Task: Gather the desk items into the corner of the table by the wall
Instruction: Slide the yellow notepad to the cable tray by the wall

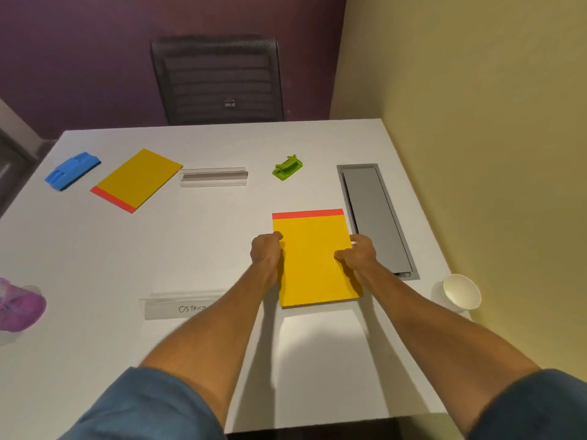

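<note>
Blue sleeves [143,408] and two bare forearms reach from the near edge of the table [95,265] to the yellow pad [313,265], which is in the right half, just beside the grey cable hatch [374,217]. The left hand [265,249] grips its left long edge with curled fingers, and the right hand [359,252] grips the right long edge, thumb on top. A shadow under the near end suggests the pad is raised from the surface. I judge the pad light and rather stiff from its backing, though the sheets may fan, so a hold on both long edges near the middle seems right. Toward the far edge lie a green punch [287,168], a clear name stand [213,177], a second pad [136,179] and a blue item [72,170]. All look light, and the smooth stand is better taken by its ends. The far right corner, by the yellow wall [476,122], is probably the goal.
</note>
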The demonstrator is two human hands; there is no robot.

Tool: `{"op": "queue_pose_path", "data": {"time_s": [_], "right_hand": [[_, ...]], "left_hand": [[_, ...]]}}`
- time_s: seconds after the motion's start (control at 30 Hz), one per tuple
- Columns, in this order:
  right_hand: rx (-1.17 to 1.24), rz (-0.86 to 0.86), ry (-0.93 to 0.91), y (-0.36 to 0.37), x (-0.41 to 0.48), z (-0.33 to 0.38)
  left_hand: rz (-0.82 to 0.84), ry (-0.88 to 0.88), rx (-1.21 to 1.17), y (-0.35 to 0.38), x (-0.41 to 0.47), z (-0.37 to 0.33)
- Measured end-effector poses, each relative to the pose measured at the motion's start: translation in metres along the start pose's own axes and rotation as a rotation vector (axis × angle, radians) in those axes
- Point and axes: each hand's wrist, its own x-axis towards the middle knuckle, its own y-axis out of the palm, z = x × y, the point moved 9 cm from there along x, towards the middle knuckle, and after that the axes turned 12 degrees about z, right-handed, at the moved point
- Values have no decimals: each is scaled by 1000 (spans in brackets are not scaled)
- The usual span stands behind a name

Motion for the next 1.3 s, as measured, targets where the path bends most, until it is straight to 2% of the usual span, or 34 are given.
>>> {"op": "queue_pose_path", "data": {"time_s": [0.13, 0.27, 0.63, 1.03, 1.3], "right_hand": [[34, -45, -33, -37, -6, 5], [32, -78, -49, -78, -2, 12], [-105, -67, 19, -178, 50, -6], [-250, 2, 45, -195, 88, -50], [-396, 18, -4, -195, 90, -57]], "left_hand": [[44, 94, 113, 30, -7, -31], [89, 108, 184, 72, -8, -51], [189, -15, 180, 182, 21, -49], [229, -38, 306, 239, 46, -2], [303, 50, 534, 269, 47, 10]]}}
